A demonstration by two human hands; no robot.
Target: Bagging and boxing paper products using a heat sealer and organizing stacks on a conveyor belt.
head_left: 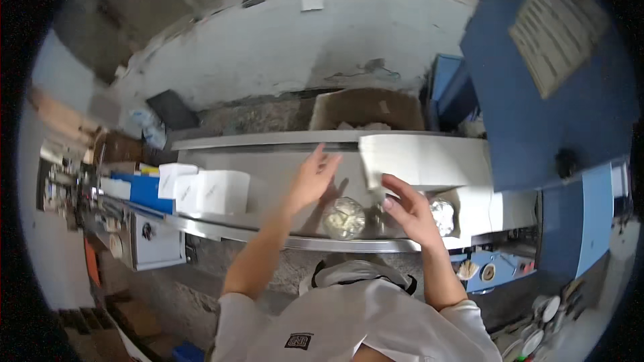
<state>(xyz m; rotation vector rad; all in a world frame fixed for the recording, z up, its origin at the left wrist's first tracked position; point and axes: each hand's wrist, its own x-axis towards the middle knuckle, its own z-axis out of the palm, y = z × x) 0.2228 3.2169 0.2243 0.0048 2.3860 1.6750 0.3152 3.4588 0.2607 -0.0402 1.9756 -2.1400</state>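
My left hand (314, 179) is raised over the grey belt-like worktop (268, 161), fingers stretched out and nothing in them. My right hand (412, 213) hovers farther right with thumb and fingers apart, its fingertips close to the near-left edge of a white box (429, 161); whether they touch it I cannot tell. Between my hands, near the front edge, sits a round, clear, shiny bundle (344, 218) with pale contents. A second shiny clear bundle (443, 216) is to the right of my right hand, at the white box's near side, partly hidden.
Several white boxes (225, 191) stand on the worktop at the left, beside a blue bin (141, 191). A large open cardboard carton (369, 108) is behind the worktop. A blue cabinet (530, 107) rises at the right. Below it is a blue tray (500, 271) with a tape roll.
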